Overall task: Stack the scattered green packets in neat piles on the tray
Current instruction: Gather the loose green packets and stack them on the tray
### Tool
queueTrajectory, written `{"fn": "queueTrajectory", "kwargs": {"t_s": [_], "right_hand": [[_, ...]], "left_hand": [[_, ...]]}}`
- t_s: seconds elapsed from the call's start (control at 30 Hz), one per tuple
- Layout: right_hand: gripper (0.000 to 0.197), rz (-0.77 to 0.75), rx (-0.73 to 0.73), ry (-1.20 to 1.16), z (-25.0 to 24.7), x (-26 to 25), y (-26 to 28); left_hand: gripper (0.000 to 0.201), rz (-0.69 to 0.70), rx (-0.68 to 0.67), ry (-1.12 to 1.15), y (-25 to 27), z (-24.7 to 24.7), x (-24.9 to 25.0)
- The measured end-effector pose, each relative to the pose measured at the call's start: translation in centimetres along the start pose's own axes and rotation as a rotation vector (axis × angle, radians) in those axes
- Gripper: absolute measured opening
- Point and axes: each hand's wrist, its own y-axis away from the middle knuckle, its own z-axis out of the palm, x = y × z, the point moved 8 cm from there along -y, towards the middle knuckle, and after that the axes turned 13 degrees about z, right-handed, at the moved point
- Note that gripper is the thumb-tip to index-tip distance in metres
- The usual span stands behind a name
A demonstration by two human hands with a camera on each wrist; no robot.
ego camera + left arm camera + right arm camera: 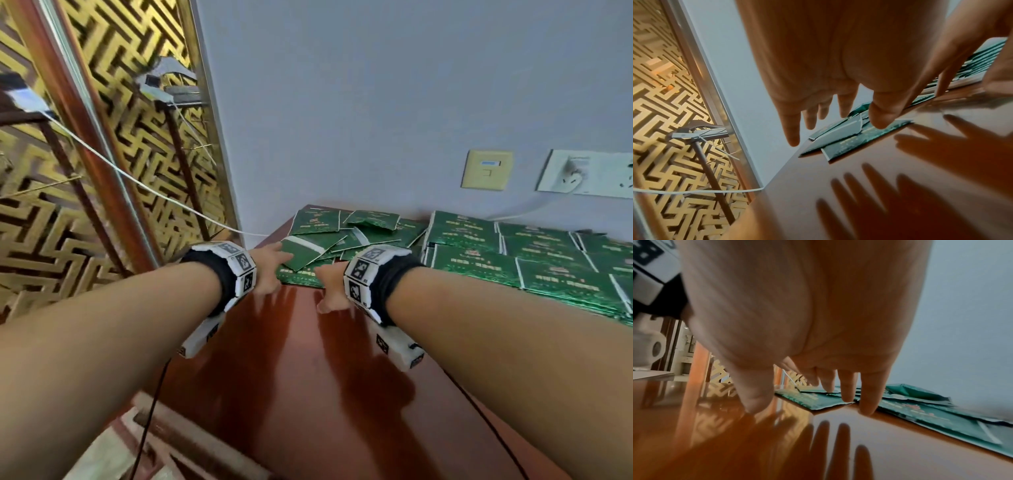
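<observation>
Scattered green packets [322, 240] lie in a loose heap at the far left corner of a glossy red-brown table [308, 359]. Neat rows of stacked green packets [513, 253] fill the far right. My left hand [272, 265] reaches toward the heap's near left edge, fingers straight and spread, holding nothing [830, 116]. My right hand [330, 286] hovers just in front of the heap with straight fingers, empty; in the right wrist view its fingertips [846, 394] hang just over the nearest packets [818, 400]. No tray is distinguishable under the packets.
A grey wall [342, 120] with a yellow switch plate [486, 169] and a white socket [585, 173] runs behind the table. A white cable [137, 180] crosses to the table's left corner. A gold-patterned panel [120, 102] stands at left.
</observation>
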Motion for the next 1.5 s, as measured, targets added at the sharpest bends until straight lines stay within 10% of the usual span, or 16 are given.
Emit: {"fn": "queueTrajectory", "kwargs": {"t_s": [0.47, 1.1, 1.5], "right_hand": [[0.069, -0.114, -0.012, 0.004, 2.2, 0.7, 0.2], [0.029, -0.004, -0.076, -0.363, 6.0, 12.9, 16.5], [0.015, 0.141, -0.169, -0.411, 8.6, 19.9, 18.9]], "left_hand": [[0.076, 0.037, -0.19, 0.017, -0.4, 3.5, 1.9], [0.064, 0.357, -0.216, -0.046, 8.9, 3.5, 21.0], [0.037, 0.586, -0.171, 0.037, 6.2, 1.0, 29.7]]}}
